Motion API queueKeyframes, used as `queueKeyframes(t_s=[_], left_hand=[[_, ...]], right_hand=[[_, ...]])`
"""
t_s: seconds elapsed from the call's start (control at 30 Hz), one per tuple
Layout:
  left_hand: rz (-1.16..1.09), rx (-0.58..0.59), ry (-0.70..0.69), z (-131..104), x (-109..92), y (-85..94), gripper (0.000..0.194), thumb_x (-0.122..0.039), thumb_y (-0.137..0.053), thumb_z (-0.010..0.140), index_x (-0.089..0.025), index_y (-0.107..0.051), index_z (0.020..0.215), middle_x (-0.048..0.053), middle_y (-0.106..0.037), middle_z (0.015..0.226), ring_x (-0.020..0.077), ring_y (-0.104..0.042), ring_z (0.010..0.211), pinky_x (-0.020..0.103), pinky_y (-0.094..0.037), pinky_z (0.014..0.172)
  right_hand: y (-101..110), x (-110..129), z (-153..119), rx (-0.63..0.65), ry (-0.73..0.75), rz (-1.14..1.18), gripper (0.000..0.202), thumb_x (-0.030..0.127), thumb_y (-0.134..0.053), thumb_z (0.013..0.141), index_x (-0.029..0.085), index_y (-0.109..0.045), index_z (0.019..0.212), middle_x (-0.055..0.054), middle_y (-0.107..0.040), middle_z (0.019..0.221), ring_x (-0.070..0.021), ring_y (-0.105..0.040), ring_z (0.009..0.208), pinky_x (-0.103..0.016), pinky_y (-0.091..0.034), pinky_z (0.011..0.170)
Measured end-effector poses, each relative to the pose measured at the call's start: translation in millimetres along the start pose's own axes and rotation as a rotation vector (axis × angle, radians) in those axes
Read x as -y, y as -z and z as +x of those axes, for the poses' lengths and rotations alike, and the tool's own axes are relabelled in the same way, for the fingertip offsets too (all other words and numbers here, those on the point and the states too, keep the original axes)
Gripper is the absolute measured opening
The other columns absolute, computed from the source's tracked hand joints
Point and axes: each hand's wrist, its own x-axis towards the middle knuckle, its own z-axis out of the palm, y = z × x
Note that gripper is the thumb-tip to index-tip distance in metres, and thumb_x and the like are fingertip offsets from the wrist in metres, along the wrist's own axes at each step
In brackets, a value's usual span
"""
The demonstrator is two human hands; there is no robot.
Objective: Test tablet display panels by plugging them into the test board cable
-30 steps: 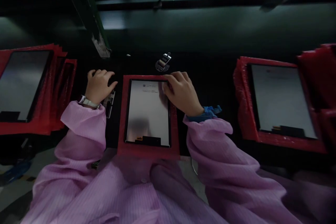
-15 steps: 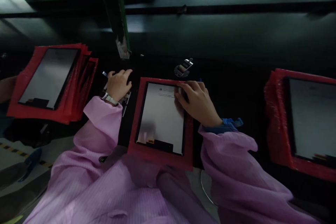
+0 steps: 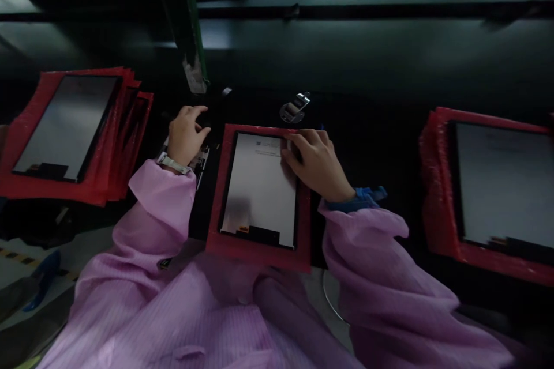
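A display panel [image 3: 262, 190] with a pale face and dark edges lies on a red sheet [image 3: 259, 256] in front of me. My right hand [image 3: 318, 161] rests at the panel's upper right corner, its fingers bent and thumb over the face; what the fingertips hold, if anything, is hidden. To the left of the red sheet, my left hand [image 3: 186, 135] is raised over the dark table with fingers apart and nothing in them. Small flat parts [image 3: 201, 164] lie beside its wrist, partly hidden.
A stack of red sheets with a panel on top [image 3: 69, 127] stands at the left, another stack [image 3: 502, 179] at the right. Behind the middle panel sits a metal dispenser-like piece [image 3: 295, 107]. A green post [image 3: 184, 17] rises at the back.
The whole view has shifted, so the stacks and panel appear slightly further left. My left hand's fingers have curled a little; my right hand stays at the panel's corner.
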Motion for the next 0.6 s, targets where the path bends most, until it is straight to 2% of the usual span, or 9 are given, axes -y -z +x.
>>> queueKeyframes(t_s=[0.1, 0.23, 0.37, 0.6], left_hand=[[-0.041, -0.046, -0.023, 3, 5, 2.5, 0.046, -0.005, -0.072, 0.078, -0.021, -0.068, 0.121, 0.005, -0.068, 0.116, 0.0117, -0.066, 0.075, 0.029, -0.056, 0.084], [-0.066, -0.071, -0.021, 6, 3, 7.1, 0.044, -0.004, -0.07, 0.079, -0.018, -0.067, 0.121, 0.005, -0.071, 0.112, 0.0115, -0.068, 0.075, 0.025, -0.056, 0.083], [-0.091, -0.108, -0.024, 6, 1, 9.7, 0.042, -0.005, -0.065, 0.082, -0.017, -0.065, 0.123, 0.006, -0.073, 0.111, 0.0123, -0.07, 0.079, 0.025, -0.056, 0.084], [-0.191, -0.073, 0.026, 7, 4, 14.0, 0.04, -0.015, -0.066, 0.084, -0.018, -0.062, 0.123, 0.007, -0.073, 0.115, 0.0157, -0.072, 0.09, 0.028, -0.059, 0.088]], right_hand=[[1, 0, 1, 0.006, -0.006, 0.005, 0.035, 0.032, -0.048, 0.097, 0.018, -0.066, 0.123, -0.016, -0.061, 0.127, -0.0353, -0.052, 0.116, -0.055, -0.048, 0.096], [2, 0, 1, 0.009, 0.002, 0.0, 0.033, 0.033, -0.048, 0.098, 0.018, -0.066, 0.122, -0.015, -0.061, 0.128, -0.0344, -0.051, 0.118, -0.053, -0.047, 0.098], [2, 1, 1, 0.022, -0.008, 0.006, 0.034, 0.033, -0.047, 0.098, 0.018, -0.066, 0.122, -0.017, -0.061, 0.129, -0.0354, -0.051, 0.119, -0.055, -0.047, 0.098], [4, 2, 2, 0.024, -0.014, 0.007, 0.034, 0.033, -0.046, 0.098, 0.019, -0.066, 0.121, -0.017, -0.061, 0.128, -0.0355, -0.051, 0.119, -0.055, -0.048, 0.096]])
